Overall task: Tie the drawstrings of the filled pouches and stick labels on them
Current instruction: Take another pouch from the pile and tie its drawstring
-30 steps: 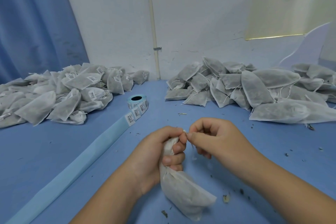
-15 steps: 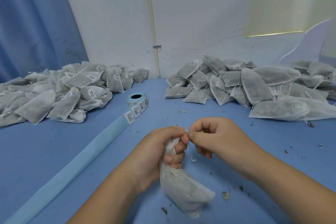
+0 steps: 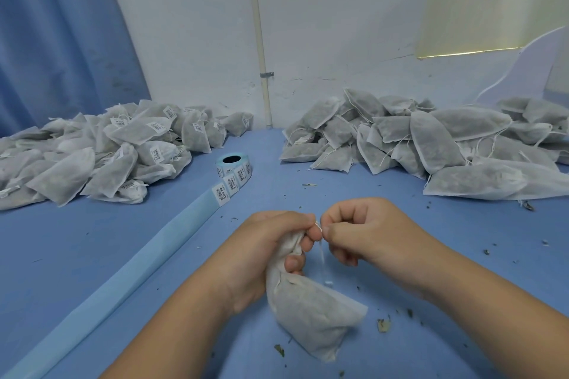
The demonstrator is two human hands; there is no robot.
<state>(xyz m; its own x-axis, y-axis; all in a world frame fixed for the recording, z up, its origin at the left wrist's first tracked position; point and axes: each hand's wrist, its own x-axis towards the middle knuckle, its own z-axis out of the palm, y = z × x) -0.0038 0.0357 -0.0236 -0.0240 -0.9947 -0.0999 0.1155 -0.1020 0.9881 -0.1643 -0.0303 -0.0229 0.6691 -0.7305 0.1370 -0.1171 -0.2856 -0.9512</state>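
A: How will that pouch handle?

B: Soft and light, I'd judge. It is thin white cloth stuffed with loose dry herb, so it slumps wherever it is squeezed. It isn't fragile, though a hard yank on the cord might tear the thin fabric

A: So where should one take hold of it?

B: At the gathered neck, which is where the left hand has it. Its fingers are curled tight round the bunched top. The filled body hangs below the fist, and its bottom end rests on the blue table, nearer the person than either hand

A: And the right hand?

B: It is closed into a loose fist, with thumb and forefinger pinching the drawstring just beside the left fingertips, almost touching them. A thin strand dangles from that pinch, between the two hands

A: Is the knot made?

B: I cannot tell, because the fingers hide it

A: And the labels?

B: The label roll stands beyond the left hand, well apart, and its backing strip runs back past the outer side of the left forearm. A heap of labelled pouches lies far out to the left of that hand. The unlabelled heap lies beyond and to the right of the right hand. No label shows on the held pouch, so that step looks yet to do
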